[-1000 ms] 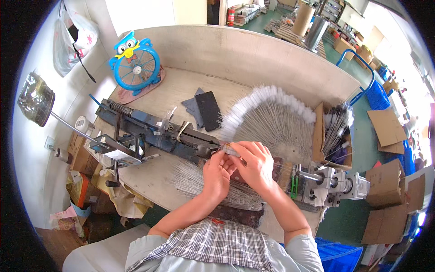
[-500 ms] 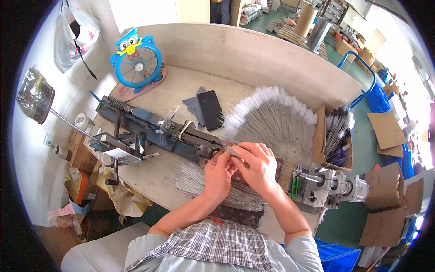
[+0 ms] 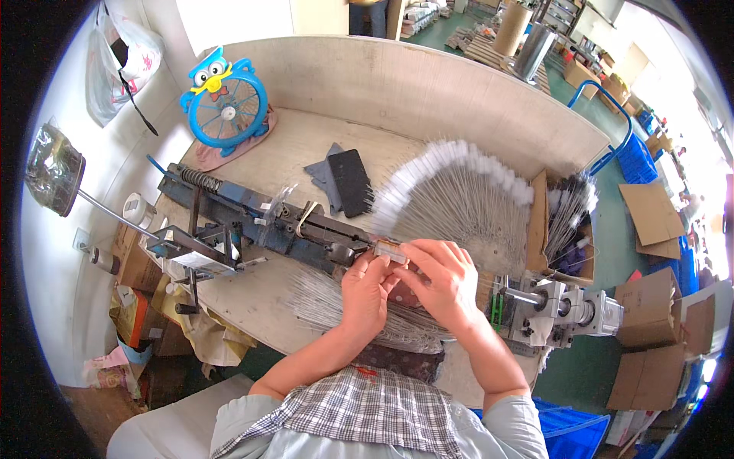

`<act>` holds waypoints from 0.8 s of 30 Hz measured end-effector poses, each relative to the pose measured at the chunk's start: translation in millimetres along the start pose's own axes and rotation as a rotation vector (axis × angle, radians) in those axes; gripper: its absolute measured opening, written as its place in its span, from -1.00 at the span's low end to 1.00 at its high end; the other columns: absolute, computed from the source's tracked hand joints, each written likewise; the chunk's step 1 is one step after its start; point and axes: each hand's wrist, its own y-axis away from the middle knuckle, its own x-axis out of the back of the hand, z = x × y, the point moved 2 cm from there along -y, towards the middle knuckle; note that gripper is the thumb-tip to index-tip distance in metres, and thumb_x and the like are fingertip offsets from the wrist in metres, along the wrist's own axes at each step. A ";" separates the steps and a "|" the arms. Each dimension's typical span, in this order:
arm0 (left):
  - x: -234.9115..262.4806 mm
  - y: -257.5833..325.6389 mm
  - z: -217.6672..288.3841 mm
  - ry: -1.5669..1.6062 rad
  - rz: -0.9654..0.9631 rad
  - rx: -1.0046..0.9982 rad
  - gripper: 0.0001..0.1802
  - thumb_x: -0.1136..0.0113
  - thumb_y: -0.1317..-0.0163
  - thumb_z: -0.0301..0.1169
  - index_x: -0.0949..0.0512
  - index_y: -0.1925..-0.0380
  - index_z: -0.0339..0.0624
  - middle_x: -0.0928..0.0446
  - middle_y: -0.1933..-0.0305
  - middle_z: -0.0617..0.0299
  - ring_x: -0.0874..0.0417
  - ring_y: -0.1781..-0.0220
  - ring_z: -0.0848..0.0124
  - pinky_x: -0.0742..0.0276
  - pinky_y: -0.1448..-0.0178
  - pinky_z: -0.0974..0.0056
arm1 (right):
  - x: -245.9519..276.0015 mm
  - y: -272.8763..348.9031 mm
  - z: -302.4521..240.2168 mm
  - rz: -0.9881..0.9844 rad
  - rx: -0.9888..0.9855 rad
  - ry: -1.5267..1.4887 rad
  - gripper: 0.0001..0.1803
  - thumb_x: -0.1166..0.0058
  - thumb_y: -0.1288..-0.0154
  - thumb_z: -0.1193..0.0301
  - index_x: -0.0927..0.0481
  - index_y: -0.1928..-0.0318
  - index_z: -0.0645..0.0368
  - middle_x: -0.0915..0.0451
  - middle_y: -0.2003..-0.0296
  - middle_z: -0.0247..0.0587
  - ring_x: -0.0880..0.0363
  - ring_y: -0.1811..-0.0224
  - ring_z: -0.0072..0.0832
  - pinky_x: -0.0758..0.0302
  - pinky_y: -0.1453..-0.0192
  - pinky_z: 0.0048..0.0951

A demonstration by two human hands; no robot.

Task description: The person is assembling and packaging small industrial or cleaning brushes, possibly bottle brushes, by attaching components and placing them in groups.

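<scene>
My left hand pinches a small, whitish, see-through rectangular piece between thumb and fingers. At the piece's right end, my right hand has its thumb and fingers drawn together. Both hands are at the right end of a long blue-and-black metal bench device with a spring. Below my wrists lies a bundle of thin wire-stemmed pieces. Beyond the hands, a wide fan of white-tipped wire brushes spreads over the table. What my curled fingers cover underneath is hidden.
A motor-like metal unit stands on the right. Behind it is a cardboard box of more brushes. A black phone-like slab and a blue cartoon fan sit farther back. A raised board borders the table.
My right hand has shifted slightly right, and its fingertips have moved away from the left hand's. More of the whitish piece now shows between them.
</scene>
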 end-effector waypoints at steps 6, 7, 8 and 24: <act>1.9 2.8 6.5 0.056 -0.084 0.051 -0.64 0.15 -0.41 -0.15 -0.42 0.07 -0.22 -0.50 0.07 0.14 -0.53 0.05 0.37 -0.42 -0.11 0.22 | 1.7 16.0 9.8 -0.093 -0.015 0.155 -0.83 -0.22 0.00 0.44 -0.63 0.32 0.12 -0.55 0.46 -0.38 -0.51 0.24 -0.39 -0.40 0.15 -0.35; -0.2 4.8 9.1 0.012 -0.066 0.079 -0.55 0.25 -0.42 -0.06 -0.40 0.03 -0.22 -0.48 0.04 0.13 -0.51 0.01 0.34 -0.39 -0.15 0.20 | 2.2 16.0 9.5 -0.087 -0.012 0.156 -0.83 -0.22 0.00 0.44 -0.63 0.32 0.12 -0.55 0.46 -0.38 -0.51 0.24 -0.39 -0.40 0.15 -0.35; -2.5 6.4 11.3 -0.032 -0.049 0.106 -0.46 0.34 -0.43 0.02 -0.37 -0.02 -0.22 -0.46 0.01 0.11 -0.48 -0.02 0.32 -0.36 -0.18 0.18 | 3.3 15.4 9.0 -0.086 -0.008 0.163 -0.83 -0.22 0.01 0.44 -0.62 0.32 0.12 -0.55 0.46 -0.38 -0.51 0.25 -0.39 -0.40 0.15 -0.35; 55.1 27.3 44.5 -0.452 -0.123 0.099 -0.56 -0.05 -0.31 -0.32 -0.32 -0.15 -0.25 -0.47 -0.10 0.09 -0.51 -0.09 0.32 -0.45 -0.10 0.26 | 26.0 90.3 16.7 -0.390 -0.345 -0.032 -0.76 -0.15 -0.17 0.26 -0.65 0.23 0.12 -0.65 0.32 -0.19 -0.62 0.23 -0.20 -0.55 0.20 -0.23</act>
